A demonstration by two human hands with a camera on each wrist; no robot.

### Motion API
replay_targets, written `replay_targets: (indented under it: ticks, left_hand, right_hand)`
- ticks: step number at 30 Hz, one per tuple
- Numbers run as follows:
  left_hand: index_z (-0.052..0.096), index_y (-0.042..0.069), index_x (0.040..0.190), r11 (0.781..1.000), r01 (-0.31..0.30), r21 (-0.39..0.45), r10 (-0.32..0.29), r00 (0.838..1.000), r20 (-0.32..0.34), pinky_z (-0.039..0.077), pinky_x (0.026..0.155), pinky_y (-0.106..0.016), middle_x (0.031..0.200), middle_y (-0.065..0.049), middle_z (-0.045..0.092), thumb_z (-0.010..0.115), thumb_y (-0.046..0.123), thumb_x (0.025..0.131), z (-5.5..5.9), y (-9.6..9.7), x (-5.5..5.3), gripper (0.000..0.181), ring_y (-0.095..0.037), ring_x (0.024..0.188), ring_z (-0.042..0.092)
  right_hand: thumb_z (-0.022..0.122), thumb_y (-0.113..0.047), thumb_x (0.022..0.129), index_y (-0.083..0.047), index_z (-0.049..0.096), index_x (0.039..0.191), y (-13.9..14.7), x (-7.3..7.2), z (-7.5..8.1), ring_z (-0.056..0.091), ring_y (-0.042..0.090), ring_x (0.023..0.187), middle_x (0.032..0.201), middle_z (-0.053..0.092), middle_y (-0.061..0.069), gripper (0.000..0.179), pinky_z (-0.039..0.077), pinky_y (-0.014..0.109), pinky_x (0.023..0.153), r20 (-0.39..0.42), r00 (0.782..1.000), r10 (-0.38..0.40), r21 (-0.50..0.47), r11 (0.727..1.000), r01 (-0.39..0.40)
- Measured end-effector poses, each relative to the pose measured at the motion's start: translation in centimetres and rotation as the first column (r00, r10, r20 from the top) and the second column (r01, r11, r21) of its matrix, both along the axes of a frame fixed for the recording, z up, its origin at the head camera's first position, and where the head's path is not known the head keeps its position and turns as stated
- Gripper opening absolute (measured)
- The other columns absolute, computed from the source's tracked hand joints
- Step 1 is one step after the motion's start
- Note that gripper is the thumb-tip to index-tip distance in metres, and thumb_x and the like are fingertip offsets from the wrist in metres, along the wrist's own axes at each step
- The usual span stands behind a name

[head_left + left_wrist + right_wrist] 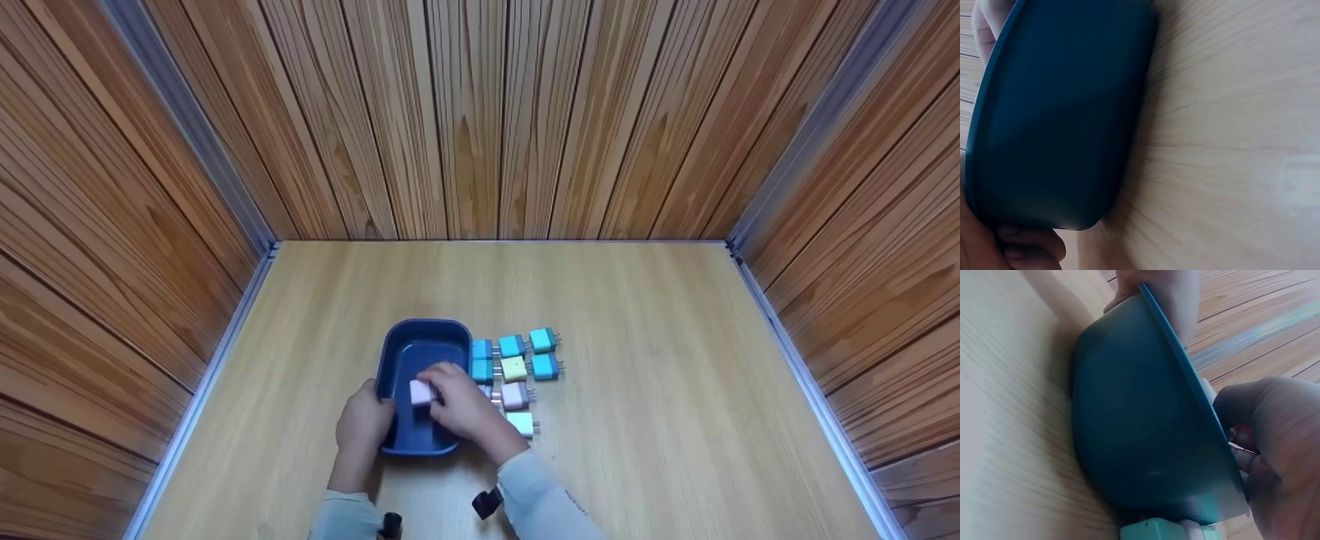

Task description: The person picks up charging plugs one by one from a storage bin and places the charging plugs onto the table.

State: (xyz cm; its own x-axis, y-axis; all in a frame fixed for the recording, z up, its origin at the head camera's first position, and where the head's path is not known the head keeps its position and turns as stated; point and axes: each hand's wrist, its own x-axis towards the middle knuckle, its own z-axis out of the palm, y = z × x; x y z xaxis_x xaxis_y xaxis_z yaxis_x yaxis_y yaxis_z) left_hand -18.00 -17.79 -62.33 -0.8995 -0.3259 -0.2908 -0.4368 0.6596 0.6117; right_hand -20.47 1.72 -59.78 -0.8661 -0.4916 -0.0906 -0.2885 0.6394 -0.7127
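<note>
A dark blue plastic tub (424,349) stands on the table, its near-left rim gripped by my left hand (365,420), with the thumb on the rim and curled fingers (1030,247) against the outside wall. My right hand (463,405) reaches in over the tub from the right and pinches a pale pink plug adapter (421,393) above its floor. Along the tub's right side lie several plug adapters with metal prongs pointing right: blue ones (544,366), a yellow one (514,368), a pale pink one (514,395) and a white one (519,424). My right forearm partly covers the nearest ones.
Beneath everything is a light wooden tabletop (637,375). Wood-plank walls (465,120) enclose it at the back and both sides, with metal strips (817,390) along the side edges. In the right wrist view, a teal adapter (1153,530) sits close against the tub's wall.
</note>
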Motion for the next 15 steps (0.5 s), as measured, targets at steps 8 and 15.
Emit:
replay_targets:
  ticks: [8, 15]
  left_hand:
    - [0.057, 0.002, 0.136, 1.000, 0.013, -0.014, -0.013, 1.000, 0.002, 0.052, 0.083, -0.054, 0.123, -0.020, 0.068, 0.055, 0.018, 0.097, 0.0, 0.2, 0.0, 0.042, -0.030, 0.096, 0.066]
    - [0.060, 0.003, 0.130, 1.000, -0.005, -0.017, 0.005, 1.000, -0.003, 0.053, 0.081, -0.053, 0.118, -0.019, 0.069, 0.056, 0.017, 0.097, 0.0, 0.2, 0.1, 0.036, -0.029, 0.091, 0.066]
  right_hand:
    - [0.066, -0.019, 0.099, -0.026, 0.058, 0.144, 1.0, 0.6, -0.2, 0.048, 0.015, 0.136, 0.143, 0.053, -0.010, 0.046, 0.044, 0.041, 0.111, -0.019, 0.999, 0.042, 0.002, 0.999, -0.042]
    - [0.064, -0.021, 0.101, -0.029, 0.057, 0.145, 1.6, 1.2, 0.3, 0.046, 0.015, 0.138, 0.144, 0.051, -0.012, 0.046, 0.044, 0.042, 0.111, 0.004, 1.000, 0.029, -0.018, 0.999, -0.029]
